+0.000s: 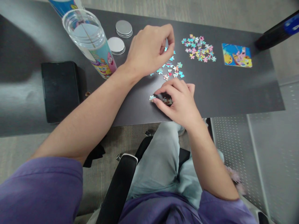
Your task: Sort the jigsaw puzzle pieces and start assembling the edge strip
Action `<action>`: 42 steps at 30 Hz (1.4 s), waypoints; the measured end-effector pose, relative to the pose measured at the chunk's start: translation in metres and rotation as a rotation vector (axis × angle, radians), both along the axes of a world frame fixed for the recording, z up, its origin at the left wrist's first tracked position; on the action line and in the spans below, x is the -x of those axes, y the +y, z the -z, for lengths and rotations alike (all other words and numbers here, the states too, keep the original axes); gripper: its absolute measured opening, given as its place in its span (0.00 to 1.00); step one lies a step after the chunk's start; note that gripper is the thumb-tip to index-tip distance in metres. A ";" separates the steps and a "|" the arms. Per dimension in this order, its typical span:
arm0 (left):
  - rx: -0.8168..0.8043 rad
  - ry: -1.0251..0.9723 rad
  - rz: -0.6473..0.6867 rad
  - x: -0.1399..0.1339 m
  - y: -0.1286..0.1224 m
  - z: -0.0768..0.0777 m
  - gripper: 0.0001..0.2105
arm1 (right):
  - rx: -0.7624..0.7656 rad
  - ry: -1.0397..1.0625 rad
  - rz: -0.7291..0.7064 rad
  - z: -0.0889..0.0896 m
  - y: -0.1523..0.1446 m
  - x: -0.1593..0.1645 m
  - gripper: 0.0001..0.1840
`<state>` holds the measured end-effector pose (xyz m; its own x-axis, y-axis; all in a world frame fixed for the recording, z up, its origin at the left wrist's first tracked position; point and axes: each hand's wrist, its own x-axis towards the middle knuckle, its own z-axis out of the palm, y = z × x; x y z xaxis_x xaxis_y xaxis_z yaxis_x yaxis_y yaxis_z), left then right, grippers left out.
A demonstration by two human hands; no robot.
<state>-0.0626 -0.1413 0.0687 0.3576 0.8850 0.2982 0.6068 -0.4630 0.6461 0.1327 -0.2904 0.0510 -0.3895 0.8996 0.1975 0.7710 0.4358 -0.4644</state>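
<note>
My left hand [151, 49] hovers above a loose cluster of jigsaw pieces [169, 65], its fingers curled and thumb near the fingertips. Whether a piece sits between them is hidden. Closer to the table's near edge, my right hand [182, 98] has thumb and index fingertip at a small light-blue puzzle piece [152, 98]. Under the arch of that hand lie some darker, brownish joined pieces [167, 100], partly covered by the fingers.
A second pile of puzzle pieces [199, 48] lies farther right, beside a cartoon picture card [237, 56]. On the left stand a clear cartoon-printed cup [93, 46], round silver tins [116, 45] and a black tablet-like object [60, 91]. A dark cylinder [277, 31] stands at the far right corner.
</note>
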 end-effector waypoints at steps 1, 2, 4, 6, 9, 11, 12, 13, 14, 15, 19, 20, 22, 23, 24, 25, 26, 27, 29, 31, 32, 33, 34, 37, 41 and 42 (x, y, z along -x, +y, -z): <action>-0.001 -0.007 -0.001 0.000 0.000 0.000 0.07 | -0.002 0.000 0.011 0.002 0.000 0.001 0.04; -0.001 -0.013 -0.006 0.000 0.000 0.001 0.07 | -0.001 -0.003 0.011 0.003 -0.001 0.002 0.04; 0.009 -0.007 -0.007 0.000 0.000 0.001 0.06 | 0.007 -0.006 -0.008 0.004 -0.001 0.003 0.04; 0.012 0.009 -0.004 -0.001 0.000 0.000 0.06 | 0.023 -0.014 -0.040 0.001 0.000 0.004 0.05; 0.007 0.014 -0.014 -0.001 -0.001 -0.002 0.07 | 0.029 -0.028 -0.040 -0.002 -0.002 0.004 0.13; 0.014 0.025 -0.016 0.000 -0.001 -0.003 0.07 | 0.010 -0.022 -0.004 -0.002 -0.004 0.005 0.12; 0.021 0.033 -0.003 0.000 -0.001 -0.002 0.08 | 0.002 -0.016 0.012 -0.001 -0.006 0.007 0.11; 0.024 0.034 0.003 0.000 -0.001 -0.002 0.08 | -0.005 -0.011 0.028 0.000 -0.008 0.009 0.11; 0.023 0.030 0.002 0.000 -0.001 -0.001 0.08 | -0.010 -0.007 0.043 0.001 -0.010 0.012 0.11; 0.024 0.023 0.003 0.000 -0.001 -0.001 0.07 | -0.014 -0.006 0.058 0.002 -0.012 0.015 0.12; 0.020 0.008 0.006 0.000 -0.001 0.000 0.07 | -0.009 -0.019 0.100 0.003 -0.019 0.024 0.10; 0.021 0.013 0.012 0.000 -0.001 0.000 0.07 | -0.005 -0.029 0.110 0.001 -0.020 0.026 0.12; 0.021 0.017 0.014 0.000 -0.001 -0.002 0.08 | -0.008 -0.051 0.151 -0.001 -0.022 0.027 0.14; 0.020 0.019 0.012 0.000 -0.002 -0.003 0.08 | -0.014 -0.058 0.179 -0.002 -0.022 0.027 0.14; 0.023 0.025 0.008 0.000 -0.002 -0.004 0.08 | -0.022 -0.061 0.204 -0.002 -0.023 0.028 0.14; 0.026 0.031 0.007 0.000 -0.002 -0.004 0.09 | -0.031 -0.058 0.218 -0.001 -0.023 0.028 0.14; 0.028 0.033 0.010 0.000 -0.001 -0.003 0.09 | -0.040 -0.051 0.222 -0.001 -0.024 0.027 0.14; 0.025 0.030 0.013 -0.001 -0.001 -0.001 0.10 | -0.049 -0.042 0.221 0.000 -0.024 0.027 0.14; -0.027 0.020 -0.015 -0.004 0.001 0.004 0.11 | -0.039 -0.033 0.219 0.001 -0.024 0.028 0.10; -0.120 0.023 -0.062 -0.007 0.004 0.012 0.11 | 0.004 -0.026 0.232 0.001 -0.023 0.028 0.06; -0.158 0.035 -0.074 -0.008 0.005 0.016 0.12 | 0.029 -0.020 0.236 0.000 -0.023 0.028 0.05; -0.184 0.046 -0.077 -0.009 0.007 0.019 0.13 | 0.054 -0.014 0.231 -0.001 -0.022 0.027 0.05; -0.195 0.053 -0.074 -0.009 0.008 0.021 0.14 | 0.076 -0.010 0.214 -0.001 -0.021 0.027 0.06; -0.172 0.069 -0.055 -0.008 0.010 0.024 0.16 | 0.108 -0.016 0.153 -0.003 -0.018 0.024 0.07; -0.142 0.079 -0.045 -0.007 0.011 0.023 0.16 | 0.053 -0.047 0.191 -0.005 -0.019 0.021 0.07; -0.140 0.077 -0.047 -0.007 0.011 0.023 0.16 | 0.041 -0.058 0.206 -0.005 -0.020 0.020 0.07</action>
